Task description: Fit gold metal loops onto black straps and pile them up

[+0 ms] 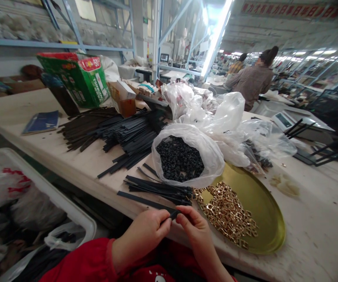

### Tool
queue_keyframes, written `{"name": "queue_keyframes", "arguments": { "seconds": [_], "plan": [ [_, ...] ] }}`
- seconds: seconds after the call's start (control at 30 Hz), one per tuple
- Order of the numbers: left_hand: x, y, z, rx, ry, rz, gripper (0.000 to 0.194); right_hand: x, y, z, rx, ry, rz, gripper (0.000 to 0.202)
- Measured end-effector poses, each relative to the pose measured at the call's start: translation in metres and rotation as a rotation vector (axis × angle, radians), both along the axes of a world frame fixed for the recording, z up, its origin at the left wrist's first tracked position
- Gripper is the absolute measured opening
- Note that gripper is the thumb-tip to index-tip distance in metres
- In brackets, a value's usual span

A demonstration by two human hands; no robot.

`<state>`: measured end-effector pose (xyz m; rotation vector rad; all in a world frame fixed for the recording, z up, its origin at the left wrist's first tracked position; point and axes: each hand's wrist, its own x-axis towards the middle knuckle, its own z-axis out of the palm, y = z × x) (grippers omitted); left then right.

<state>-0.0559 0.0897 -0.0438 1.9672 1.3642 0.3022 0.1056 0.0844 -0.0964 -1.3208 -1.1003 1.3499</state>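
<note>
A black strap [145, 200] runs leftward from between my two hands, over the table's front edge. My left hand [149, 227] pinches it near its right end. Close beside, my right hand [194, 225] has its fingers closed on the same end; the fingers hide what that end looks like. Just beyond lies a bundle of black straps [160, 188], with some gold metal at its right end. A golden oval tray [266, 219] holds a heap of gold buckles [230, 211] to the right. Behind stands an open plastic bag [213, 156] of small black loops [179, 158].
More black straps [130, 131] and brown straps [82, 127] lie farther back, near a green carton [83, 80] and a blue booklet [41, 122]. Clear plastic bags [228, 111] crowd the table's middle. At lower left is a white bin [80, 211]. A person [251, 80] stands beyond.
</note>
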Motion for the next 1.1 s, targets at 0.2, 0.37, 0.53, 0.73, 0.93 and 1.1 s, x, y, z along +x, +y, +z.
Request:
{"name": "queue_keyframes", "arguments": {
  "seconds": [0.2,0.37,0.53,0.73,0.93,1.1],
  "plan": [
    [0.001,-0.005,-0.001,-0.028,-0.043,0.006,0.028,-0.007,-0.004,0.0,-0.01,0.047,0.067,0.024],
    [0.001,-0.01,-0.005,0.034,0.07,-0.041,0.027,-0.008,-0.007,-0.003,0.205,-0.088,0.099,0.02],
    [0.005,-0.009,-0.007,-0.019,-0.016,-0.016,0.027,-0.003,-0.006,-0.002,0.312,-0.165,0.203,0.024],
    [-0.004,-0.008,-0.004,-0.023,0.046,-0.087,0.026,0.013,-0.004,-0.001,0.134,-0.225,0.204,0.015],
    [-0.008,-0.015,-0.008,0.169,0.221,-0.269,0.023,0.008,-0.017,0.009,0.278,-0.525,0.501,0.017],
    [0.003,-0.005,0.045,0.531,0.234,-0.39,0.02,0.012,-0.013,0.029,0.405,-0.608,0.436,0.015]
  ]
}}
